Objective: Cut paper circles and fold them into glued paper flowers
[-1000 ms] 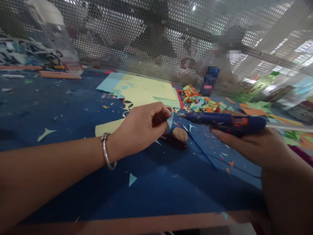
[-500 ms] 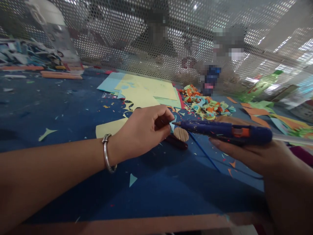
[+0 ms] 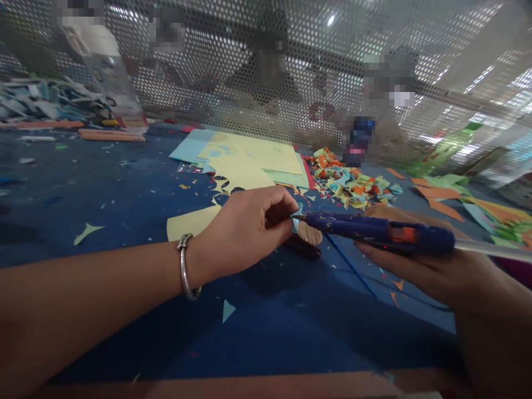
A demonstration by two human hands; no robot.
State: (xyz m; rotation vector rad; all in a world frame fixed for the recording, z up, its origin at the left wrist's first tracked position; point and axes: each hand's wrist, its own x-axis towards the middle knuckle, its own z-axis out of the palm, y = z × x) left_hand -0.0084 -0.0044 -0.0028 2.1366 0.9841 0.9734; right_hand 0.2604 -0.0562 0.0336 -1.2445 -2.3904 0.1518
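Note:
My left hand (image 3: pixel 249 235) pinches a small light-blue paper piece (image 3: pixel 296 217) between thumb and fingertips, above the blue table (image 3: pixel 266 338). My right hand (image 3: pixel 428 266) is wrapped round a dark blue glue gun (image 3: pixel 382 230), a clear glue stick (image 3: pixel 490 249) sticking out of its rear. Its nozzle points left and sits at the paper piece; whether it touches, I cannot tell. Just beneath lie a round wooden disc (image 3: pixel 311 234), partly covered by the gun, and a dark red handle-like object (image 3: pixel 305 247), its left end hidden by my left hand.
Cut yellow paper sheets (image 3: pixel 253 158) lie behind my left hand. Right of them is a heap of small folded paper pieces (image 3: pixel 349 180). A clear bottle (image 3: pixel 118 83) stands back left, and a perforated metal screen (image 3: pixel 233 72) crosses the back. Orange strips (image 3: pixel 436 191) lie right.
The view has shifted slightly, so the table scene sits a little lower. The glue gun has moved slightly left relative to the table, and its nozzle is now closer to the paper piece.

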